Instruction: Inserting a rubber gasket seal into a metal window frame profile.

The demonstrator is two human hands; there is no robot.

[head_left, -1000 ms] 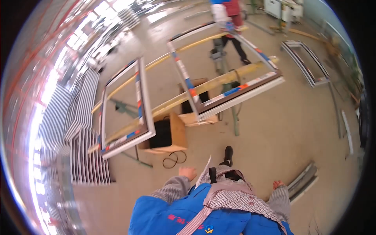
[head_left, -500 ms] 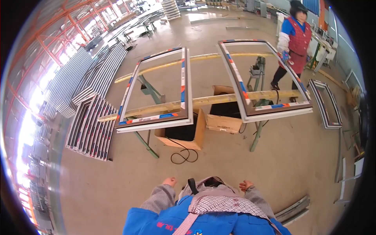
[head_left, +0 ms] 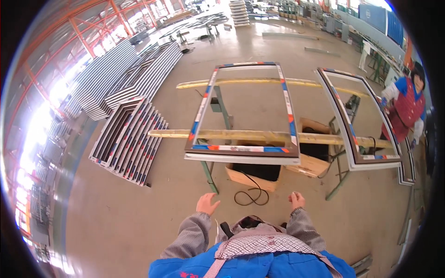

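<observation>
My left hand [head_left: 207, 204] is held out in front of me, its thumb apart from its fingers, with nothing in it. Off to the right, my right hand [head_left: 296, 200] has loosely bent fingers and holds nothing that I can see. Both hands are in the air, short of a brown-and-white window frame [head_left: 241, 157] that lies ahead on yellow rails [head_left: 181, 133]. A second window frame [head_left: 345, 125] rests on the same rails farther right. Coloured tape strips run along both frames.
Green trestles [head_left: 209, 178] carry the rails. Open cardboard boxes [head_left: 255, 180] and a looped black cable [head_left: 251, 198] lie beneath. Stacked frames [head_left: 127, 139] lean at the left. A co-worker [head_left: 405, 106] in a red vest stands beside the right-hand frame.
My view has swung left, and the frames appear nearer and farther right. Both hands have come forward and up. The co-worker is now close beside the right-hand frame.
</observation>
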